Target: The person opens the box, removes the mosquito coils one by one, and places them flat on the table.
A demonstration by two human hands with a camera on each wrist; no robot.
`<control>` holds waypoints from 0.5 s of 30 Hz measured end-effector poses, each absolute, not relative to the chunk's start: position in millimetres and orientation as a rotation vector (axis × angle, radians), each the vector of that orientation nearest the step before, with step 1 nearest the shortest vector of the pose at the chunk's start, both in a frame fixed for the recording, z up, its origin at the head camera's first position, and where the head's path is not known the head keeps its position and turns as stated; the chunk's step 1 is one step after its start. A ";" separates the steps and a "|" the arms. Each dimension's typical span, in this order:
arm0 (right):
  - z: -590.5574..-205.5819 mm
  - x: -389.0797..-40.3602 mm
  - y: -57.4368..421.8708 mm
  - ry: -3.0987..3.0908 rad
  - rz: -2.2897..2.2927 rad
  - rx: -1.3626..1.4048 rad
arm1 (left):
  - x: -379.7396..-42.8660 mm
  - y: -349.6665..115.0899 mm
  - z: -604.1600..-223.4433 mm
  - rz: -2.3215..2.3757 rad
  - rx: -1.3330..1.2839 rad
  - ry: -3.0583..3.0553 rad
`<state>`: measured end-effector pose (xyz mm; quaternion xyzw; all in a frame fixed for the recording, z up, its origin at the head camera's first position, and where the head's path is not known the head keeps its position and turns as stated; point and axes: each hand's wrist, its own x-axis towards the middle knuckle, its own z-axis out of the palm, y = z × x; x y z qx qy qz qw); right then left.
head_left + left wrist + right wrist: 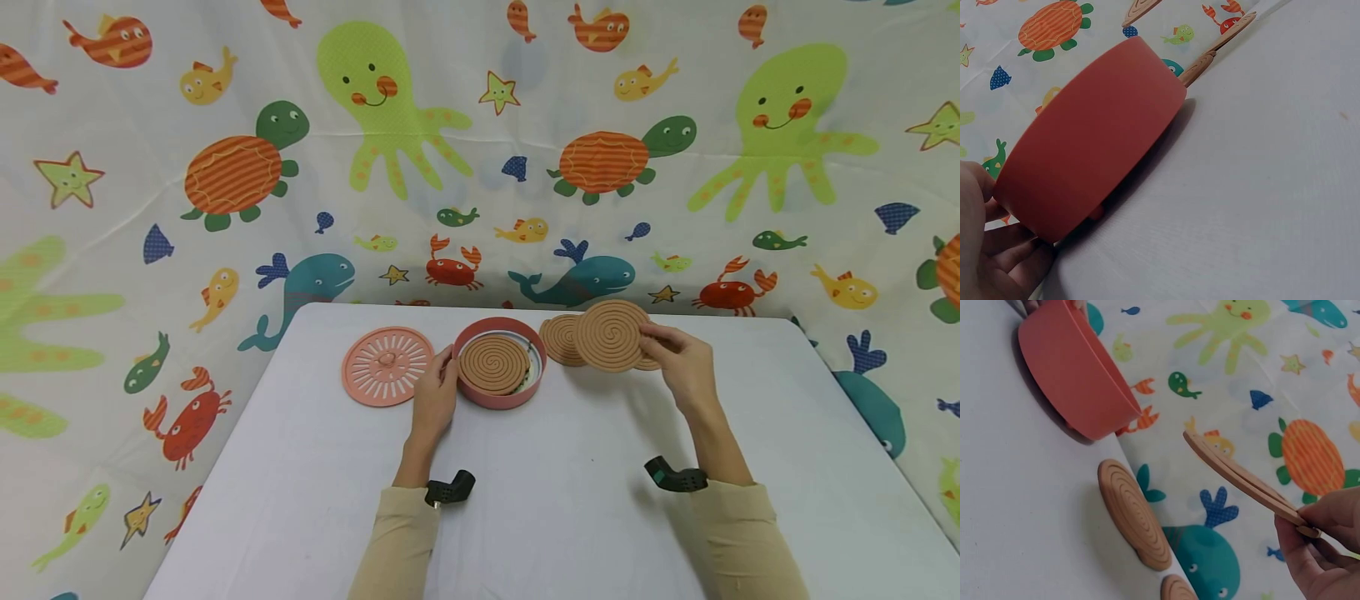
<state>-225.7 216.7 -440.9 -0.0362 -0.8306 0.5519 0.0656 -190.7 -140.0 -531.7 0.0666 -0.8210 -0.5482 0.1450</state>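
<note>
My right hand [684,362] pinches a brown spiral mosquito coil [611,335] by its right edge, off the table; the right wrist view shows that mosquito coil [1241,478] nearly edge-on between thumb and fingers. Beneath and behind it lie further coils on the table, one coil [557,340] showing at the left and another mostly hidden. With my left hand [433,396] I hold the left side of a round red mosquito coil holder [501,401], thumb at the rim. Inside the holder a coil [492,363] lies flat, over a pale bottom with green marks.
A pink slotted lid [364,368] with a small central knob lies left of the holder, next to my left hand. The white table [547,517] ends just behind these things, against a curtain [465,108] printed with sea animals.
</note>
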 end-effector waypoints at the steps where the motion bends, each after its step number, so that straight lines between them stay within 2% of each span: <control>1: -440.8 -225.8 217.5 -2.507 1.660 -0.114 | -190.8 -140.0 -531.7 -1.578 0.191 -2.366; 15: -438.7 -226.4 229.0 -2.459 1.654 -0.156 | -192.2 -141.1 -532.4 -1.593 0.180 -2.356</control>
